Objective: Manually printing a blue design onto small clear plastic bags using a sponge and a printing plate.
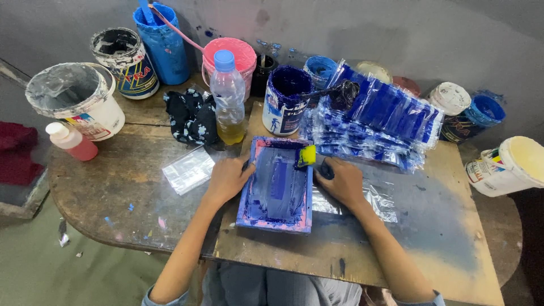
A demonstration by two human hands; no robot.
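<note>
The left hand (226,178) is pressing flat on the printing frame's (277,184) left edge (long axis running away from the person); the right hand (343,182), just right of it, is gripping a dark handle (327,170).

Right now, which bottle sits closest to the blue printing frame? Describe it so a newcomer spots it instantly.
Start at the worn wooden table and find the small blue-inked printing frame under the left hand. Just beyond that hand stands a clear plastic bottle with a blue cap, holding yellowish liquid in its lower part. Unlike the squat pink bottle with a white cap at the far left, it is tall and see-through.
</note>
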